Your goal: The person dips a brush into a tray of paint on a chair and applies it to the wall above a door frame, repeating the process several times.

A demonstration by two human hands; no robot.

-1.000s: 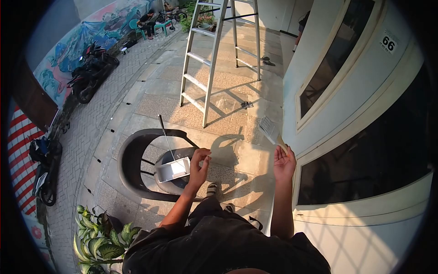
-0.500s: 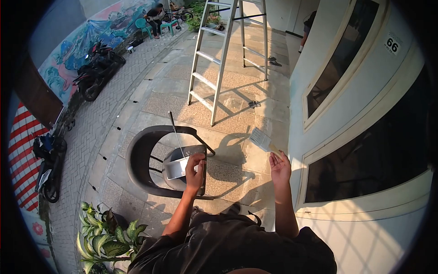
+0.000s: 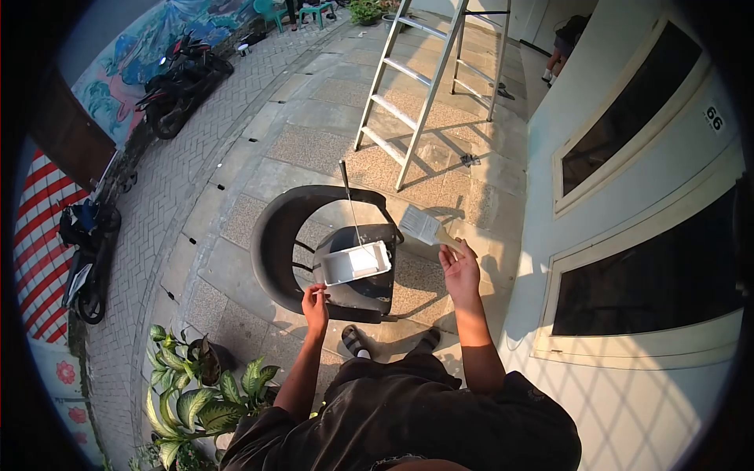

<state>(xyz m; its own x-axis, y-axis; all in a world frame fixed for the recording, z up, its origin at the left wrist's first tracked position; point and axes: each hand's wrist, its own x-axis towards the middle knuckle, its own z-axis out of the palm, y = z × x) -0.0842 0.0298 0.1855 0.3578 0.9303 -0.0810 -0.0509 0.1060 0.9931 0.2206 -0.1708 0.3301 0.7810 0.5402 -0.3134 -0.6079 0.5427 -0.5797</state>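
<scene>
A wide flat paintbrush (image 3: 424, 226) with pale bristles and a light wooden handle points up and left from my right hand (image 3: 462, 275), whose fingers pinch the handle. My left hand (image 3: 315, 308) has its fingers closed at the near left corner of a white paint tray (image 3: 338, 271). That tray sits over the seat of a dark armchair (image 3: 271, 259). A paint roller (image 3: 351, 192) with a long thin rod and dark grip leans up out of the tray.
An aluminium stepladder (image 3: 419, 102) stands ahead on the paving. The white wall with windows (image 3: 628, 306) is at my right. Potted leafy plants (image 3: 196, 400) stand at near left. Parked motorbikes (image 3: 184, 86) line the lane. Another person (image 3: 569, 35) is partly visible by the far doorway.
My left hand has moved from over the tray down to its near left corner. The paintbrush in my right hand has come closer to the chair. The view has tilted down.
</scene>
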